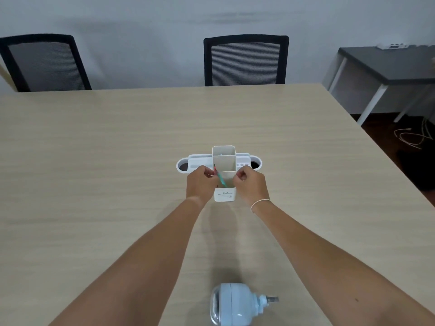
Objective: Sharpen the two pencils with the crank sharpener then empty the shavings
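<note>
A white desk organizer (223,158) with tall middle compartments stands in the middle of the table. My left hand (201,183) pinches a green pencil (220,178) with a dark tip, held slanted at the organizer's front compartment. My right hand (250,184) is on the organizer's right front corner, fingers curled against it. A pale blue crank sharpener (237,303) lies near the table's front edge, its metal stub pointing right. A second pencil is not visible.
The light wooden table (94,161) stretches wide to both sides. Two black mesh chairs (246,61) stand at its far edge. A dark side table (386,64) is at the back right, with cables on the floor below it.
</note>
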`<state>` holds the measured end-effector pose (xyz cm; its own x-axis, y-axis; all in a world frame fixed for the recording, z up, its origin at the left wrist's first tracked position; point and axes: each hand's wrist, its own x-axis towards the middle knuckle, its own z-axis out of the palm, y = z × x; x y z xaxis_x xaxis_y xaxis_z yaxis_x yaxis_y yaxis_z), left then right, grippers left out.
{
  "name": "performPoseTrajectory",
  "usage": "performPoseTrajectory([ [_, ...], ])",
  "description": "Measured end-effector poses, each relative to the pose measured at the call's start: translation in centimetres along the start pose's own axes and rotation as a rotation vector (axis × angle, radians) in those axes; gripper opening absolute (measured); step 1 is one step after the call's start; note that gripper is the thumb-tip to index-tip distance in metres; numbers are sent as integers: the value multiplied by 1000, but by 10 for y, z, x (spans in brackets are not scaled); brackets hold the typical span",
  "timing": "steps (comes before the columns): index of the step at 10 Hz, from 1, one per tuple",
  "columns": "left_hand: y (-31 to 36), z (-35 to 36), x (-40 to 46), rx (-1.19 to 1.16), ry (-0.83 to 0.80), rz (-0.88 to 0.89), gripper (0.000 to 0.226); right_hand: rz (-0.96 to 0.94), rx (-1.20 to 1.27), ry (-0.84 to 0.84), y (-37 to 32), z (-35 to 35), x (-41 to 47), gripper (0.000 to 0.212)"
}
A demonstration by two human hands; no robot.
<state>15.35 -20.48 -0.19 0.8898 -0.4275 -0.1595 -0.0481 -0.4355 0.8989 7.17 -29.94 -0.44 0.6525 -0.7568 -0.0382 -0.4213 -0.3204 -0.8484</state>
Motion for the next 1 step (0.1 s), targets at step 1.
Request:
performPoseTrajectory([
  [1, 0, -3, -2, -20, 31, -4, 8, 0, -1, 18, -2, -4, 0, 10],
])
